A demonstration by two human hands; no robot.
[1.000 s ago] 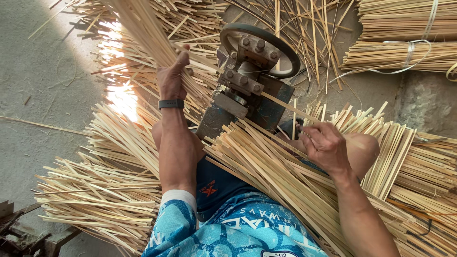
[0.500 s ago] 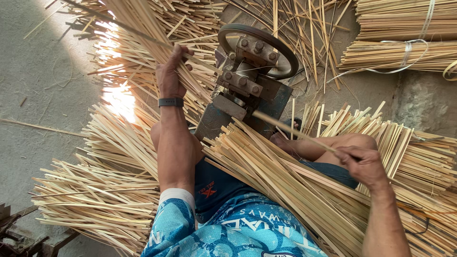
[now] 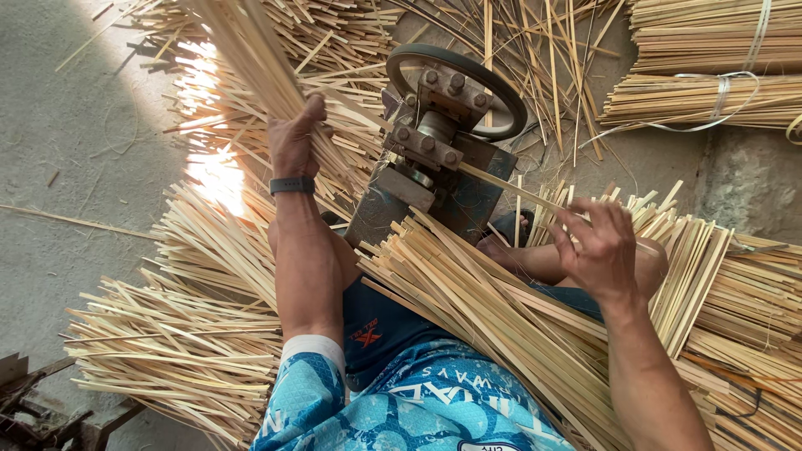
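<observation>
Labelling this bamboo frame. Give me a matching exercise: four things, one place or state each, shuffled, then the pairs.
Things:
1 left hand
2 right hand
3 machine wheel
4 tied bundles

Places or states:
A top right on the floor, strapped
B around a bunch of strips left of the machine
C fingers spread by a single strip leaving the machine
D round, dark, on top of the machine

Pairs: 1-B, 2-C, 3-D, 4-A

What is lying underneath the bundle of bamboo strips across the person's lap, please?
Under the bundle of bamboo strips show dark blue shorts and a bare leg near the right hand. The ground beneath is covered.
</observation>
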